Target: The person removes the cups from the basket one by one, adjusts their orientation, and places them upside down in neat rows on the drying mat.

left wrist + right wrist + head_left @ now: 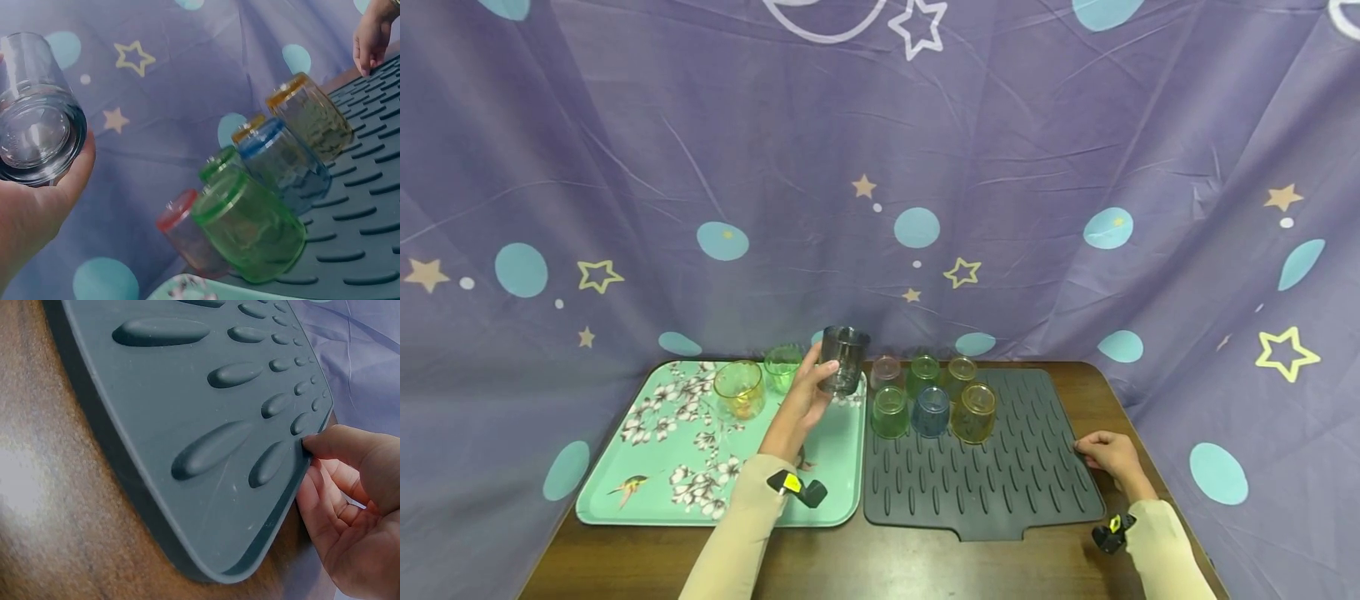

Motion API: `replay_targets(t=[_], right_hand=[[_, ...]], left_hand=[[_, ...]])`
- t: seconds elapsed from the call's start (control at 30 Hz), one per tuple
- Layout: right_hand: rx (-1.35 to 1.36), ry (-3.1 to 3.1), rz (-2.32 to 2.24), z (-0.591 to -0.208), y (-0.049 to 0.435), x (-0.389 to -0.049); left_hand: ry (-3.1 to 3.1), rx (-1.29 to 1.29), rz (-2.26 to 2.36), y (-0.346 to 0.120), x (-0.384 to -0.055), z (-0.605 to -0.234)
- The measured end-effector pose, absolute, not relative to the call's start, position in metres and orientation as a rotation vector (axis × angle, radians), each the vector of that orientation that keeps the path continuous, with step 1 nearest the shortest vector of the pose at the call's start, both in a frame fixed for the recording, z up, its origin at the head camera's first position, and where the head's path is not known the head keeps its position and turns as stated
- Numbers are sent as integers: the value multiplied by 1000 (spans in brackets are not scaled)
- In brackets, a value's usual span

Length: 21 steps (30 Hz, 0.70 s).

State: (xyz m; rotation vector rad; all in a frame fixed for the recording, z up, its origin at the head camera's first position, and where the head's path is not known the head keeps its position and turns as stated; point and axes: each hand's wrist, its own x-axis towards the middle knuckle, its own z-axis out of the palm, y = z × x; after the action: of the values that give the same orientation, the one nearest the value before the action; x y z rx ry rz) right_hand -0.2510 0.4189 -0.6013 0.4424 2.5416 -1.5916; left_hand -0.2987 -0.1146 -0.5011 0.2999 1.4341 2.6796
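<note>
My left hand (807, 398) holds a dark grey glass tumbler (846, 358) in the air over the right back part of the mint tray (647, 487). In the left wrist view the tumbler's thick base (37, 134) faces the camera. My right hand (1111, 455) pinches the right edge of the dark drying mat (988, 500), thumb on its rim. Upside down on the mat's left back part stand a blue glass (931, 412), an amber glass (974, 414), a green glass (891, 413) and, behind them, pink, green and amber glasses.
A yellow glass (740, 392) and a light green glass (782, 367) stand on the flowered tray, left of my left hand. Tray and mat lie side by side on a brown wooden table (902, 567). A purple patterned curtain (820, 250) hangs close behind.
</note>
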Motion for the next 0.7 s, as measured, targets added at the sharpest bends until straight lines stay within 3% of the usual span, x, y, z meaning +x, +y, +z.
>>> replay_targets(t=[0.3,0.7], right_hand=[[461,2569,-1559,-601,417,-250],[451,2568,-1542,-598,417,-250]], left_hand=[[1803,457,2465,-113,-289,-474],[2360,856,1703,-103,-277,-428]])
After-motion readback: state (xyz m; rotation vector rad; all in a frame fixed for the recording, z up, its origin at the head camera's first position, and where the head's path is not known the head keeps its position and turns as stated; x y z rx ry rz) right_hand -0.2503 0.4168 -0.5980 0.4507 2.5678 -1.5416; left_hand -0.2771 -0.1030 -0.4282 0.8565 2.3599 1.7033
